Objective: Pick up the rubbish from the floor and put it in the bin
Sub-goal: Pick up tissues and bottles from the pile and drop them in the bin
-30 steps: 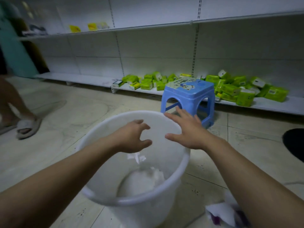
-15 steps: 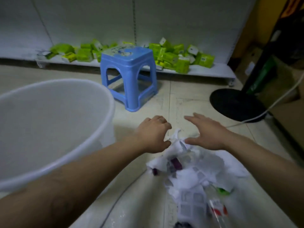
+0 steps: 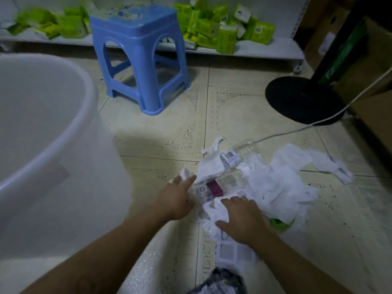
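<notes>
- My left hand (image 3: 178, 198) lies at the 9 o'clock edge of the rubbish pile (image 3: 267, 183). Its fingers are straight and apart, the forefinger touches a sheet of white paper, and it grasps nothing.
- My right hand (image 3: 241, 219) rests palm down on the pile's 6 o'clock side. The fingers are spread flat on white paper and clasp nothing either.
- The rubbish is on the tiled floor (image 3: 169, 134), not in the bin. It is mostly crumpled white paper and tissue.
- A clear plastic bottle (image 3: 244, 148) with a barcode label lies at the pile's 12 o'clock end.
- A purple packet (image 3: 214, 187) lies just between my two hands, and a green scrap (image 3: 277, 222) peeps out at 4 o'clock.
- The white bin (image 3: 63, 145) stands upright at 9 o'clock from the pile, close beside my left forearm.
- A blue stool (image 3: 137, 49) stands on the floor at 11 o'clock, well beyond the pile. Green packets (image 3: 224, 37) are heaped on a low shelf (image 3: 254, 54) behind it.
- A round black base (image 3: 297, 98) sits at 1 o'clock, and a white cable (image 3: 286, 131) runs from there across the floor to the bottle's end.
- At 6 o'clock, at the bottom edge of my view, is a dark blurred bundle (image 3: 218, 281), perhaps a bag.
</notes>
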The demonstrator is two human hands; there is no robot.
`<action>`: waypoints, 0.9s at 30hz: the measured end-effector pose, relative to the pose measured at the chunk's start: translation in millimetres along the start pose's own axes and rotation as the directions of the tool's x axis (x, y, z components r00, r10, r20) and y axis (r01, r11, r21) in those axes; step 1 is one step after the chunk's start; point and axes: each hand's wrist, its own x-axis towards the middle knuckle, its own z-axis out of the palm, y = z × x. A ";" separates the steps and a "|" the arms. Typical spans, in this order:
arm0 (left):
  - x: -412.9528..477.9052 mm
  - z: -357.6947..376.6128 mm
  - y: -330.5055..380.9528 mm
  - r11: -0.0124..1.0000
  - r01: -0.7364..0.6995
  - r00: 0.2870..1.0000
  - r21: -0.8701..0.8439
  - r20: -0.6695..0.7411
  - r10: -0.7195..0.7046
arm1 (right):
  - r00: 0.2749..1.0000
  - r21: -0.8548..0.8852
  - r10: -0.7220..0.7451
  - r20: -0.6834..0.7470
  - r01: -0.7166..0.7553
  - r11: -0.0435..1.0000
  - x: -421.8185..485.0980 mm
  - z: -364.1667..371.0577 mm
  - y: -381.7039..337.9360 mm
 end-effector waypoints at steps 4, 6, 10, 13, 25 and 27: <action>16.7 12.7 -7.7 0.995 0.095 0.994 0.006 -0.044 -0.095 | 1.000 -0.009 -0.010 -0.025 0.010 1.000 8.3 15.6 -4.6; 20.3 14.1 -12.0 0.990 0.142 0.990 0.009 -0.021 -0.142 | 0.999 -0.028 -0.025 -0.046 0.023 0.999 13.1 18.5 -5.4; 19.3 9.9 -17.6 0.978 0.209 0.978 0.018 -0.018 -0.208 | 0.994 0.166 -0.022 -0.105 0.040 0.985 18.7 14.7 -7.8; 15.3 3.2 -18.2 0.975 0.205 0.976 0.080 -0.096 -0.197 | 0.989 0.407 0.047 -0.143 0.016 0.913 18.6 10.5 -12.5; -5.6 -49.8 -10.3 0.997 -0.007 0.943 -0.080 -0.333 -0.020 | 0.984 0.934 0.175 -0.022 -0.043 0.356 6.3 -34.3 -14.9; -8.6 -68.7 -0.3 1.000 -0.024 0.942 -0.005 -0.334 0.021 | 0.987 0.983 0.158 0.015 -0.043 0.180 1.8 -55.1 -14.5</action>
